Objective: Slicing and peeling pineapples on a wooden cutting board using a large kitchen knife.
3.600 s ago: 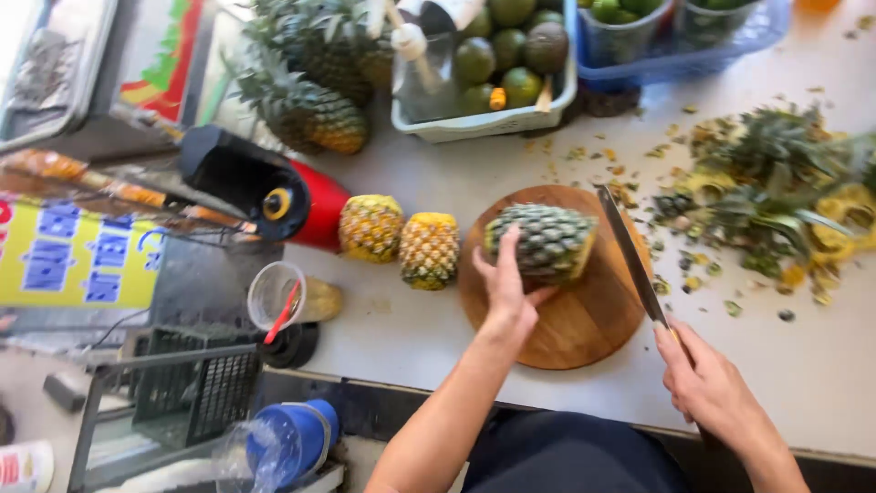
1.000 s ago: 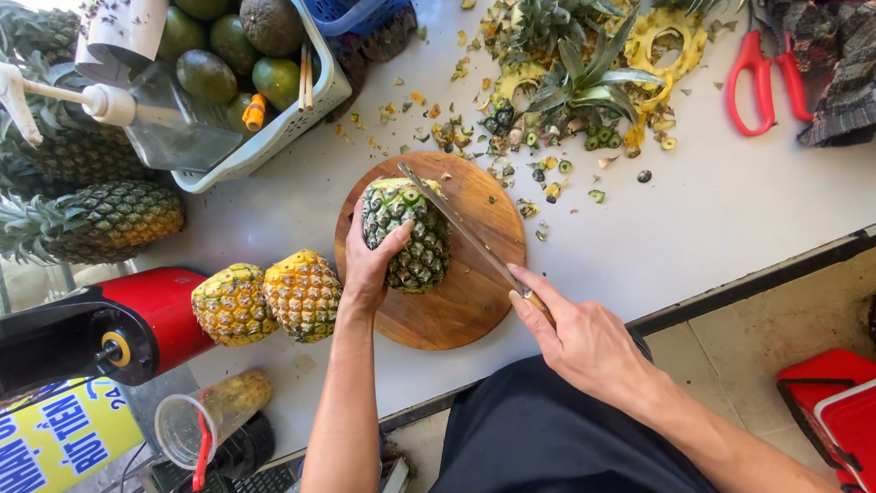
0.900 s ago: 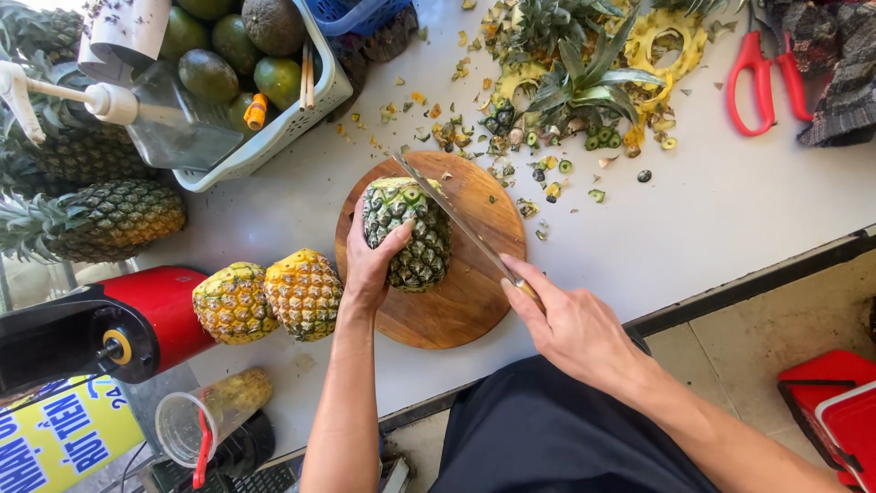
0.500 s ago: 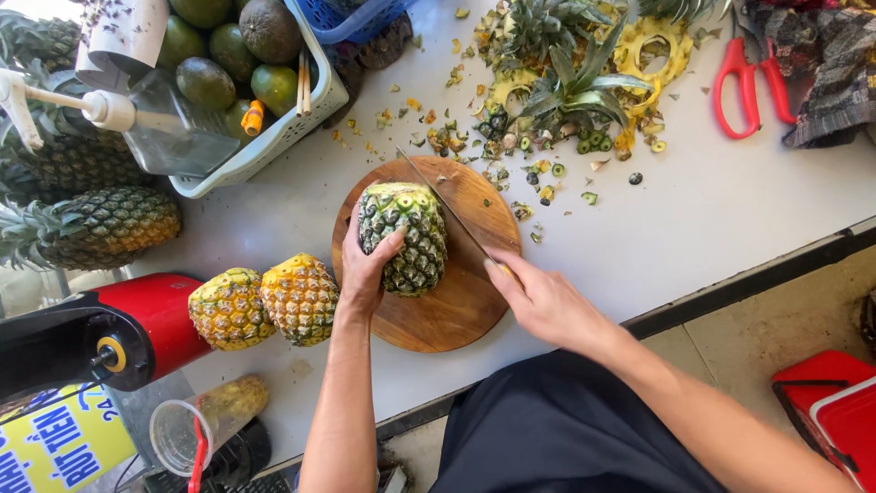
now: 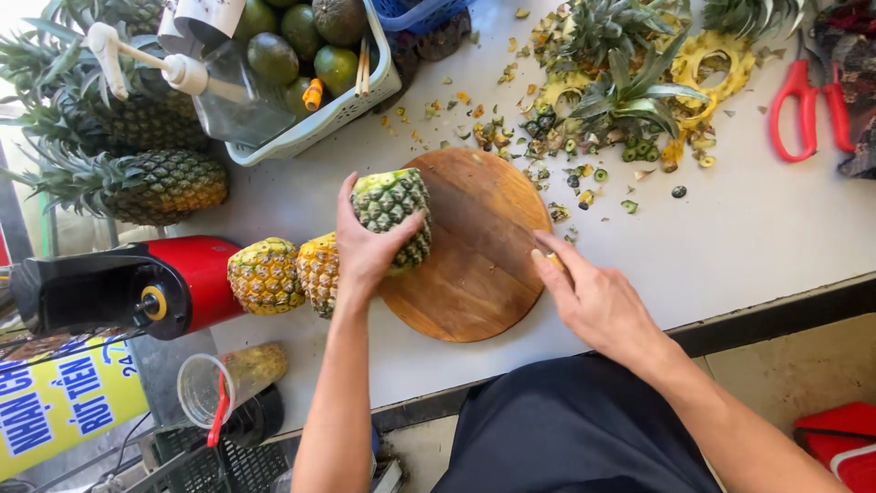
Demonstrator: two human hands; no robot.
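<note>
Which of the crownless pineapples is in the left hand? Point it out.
The green-skinned pineapple at the left edge of the round wooden board; the left hand grips it. The two yellow trimmed ones sit untouched on the counter beside it.

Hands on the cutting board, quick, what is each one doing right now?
Left hand: closed around the green-skinned pineapple on the round wooden board.
Right hand: closed on a yellowish handle; blade hidden.
</note>
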